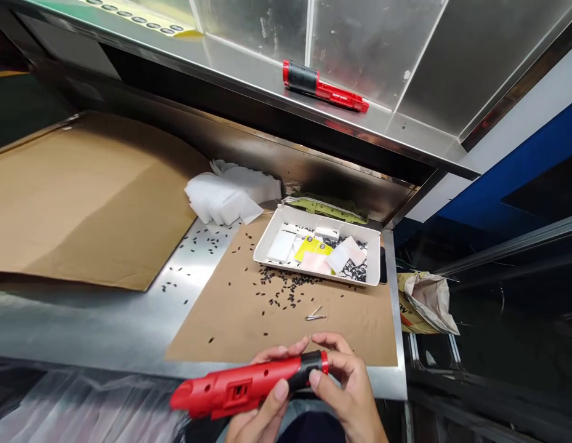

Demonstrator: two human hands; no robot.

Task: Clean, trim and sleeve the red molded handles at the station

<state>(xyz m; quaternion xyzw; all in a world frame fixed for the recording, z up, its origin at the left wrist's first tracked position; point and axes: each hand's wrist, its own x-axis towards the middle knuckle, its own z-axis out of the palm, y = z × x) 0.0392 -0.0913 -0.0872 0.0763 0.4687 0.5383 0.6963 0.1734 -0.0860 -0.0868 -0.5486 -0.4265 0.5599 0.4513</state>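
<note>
A red plastic tool body (234,387) with a black collar at its right end lies across both my hands at the bottom of the view, over the bench's front edge. My left hand (262,411) wraps around its middle from below, thumb on top. My right hand (348,387) pinches the black collar end with thumb and fingers. A small pair of metal tweezers (316,316) lies on the cardboard just beyond my fingers.
A white tray (267,243) holds small packets and tiny black screws; more screws are scattered on the cardboard mat (230,320). White foam sheets (225,194) sit behind. Another red tool (325,86) lies on the upper steel shelf. A large cardboard sheet (82,197) covers the left.
</note>
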